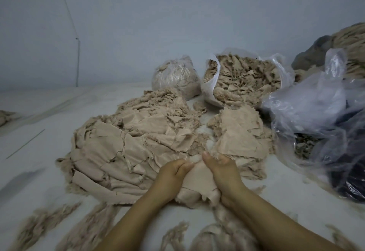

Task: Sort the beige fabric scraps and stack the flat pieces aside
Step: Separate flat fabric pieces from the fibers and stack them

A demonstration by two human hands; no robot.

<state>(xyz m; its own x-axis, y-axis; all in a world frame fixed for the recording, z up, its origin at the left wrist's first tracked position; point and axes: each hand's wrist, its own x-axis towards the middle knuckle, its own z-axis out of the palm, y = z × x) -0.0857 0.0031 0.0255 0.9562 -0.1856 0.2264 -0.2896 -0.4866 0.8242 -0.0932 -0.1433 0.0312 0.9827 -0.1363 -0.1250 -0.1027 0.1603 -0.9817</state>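
The beige fabric piece (197, 183) sits bunched between both hands at the near edge of the spread, resting on the pale sheet-covered floor (49, 142). Its long axis runs roughly away from the person, from the frayed near hem up to the pinched far end. The left hand (171, 175) grips the piece's left side with its fingers curled round the cloth; the right hand (221, 171) holds the right side, thumb pointing away along the top and the fingers tucked under out of sight, apparently clamped on the cloth too.

Taking this piece as the landmark: just beyond and to the right of it, touching its far end, lies the small stack of flat pieces (241, 138). The right hand is plainly the nearer one to that stack, so the coming move most likely turns on a short carry forward and right, with the piece first pulled flat. To the left of the piece and beyond it spreads the large heap of overlapping scraps (128, 146). Farther beyond stand an open plastic bag of shredded scraps (243, 80) and a tied bag (175, 76) beside it. To the right lie loose clear plastic bags (316, 112). Nearer than the piece, frayed fluff (94, 225) litters the floor.
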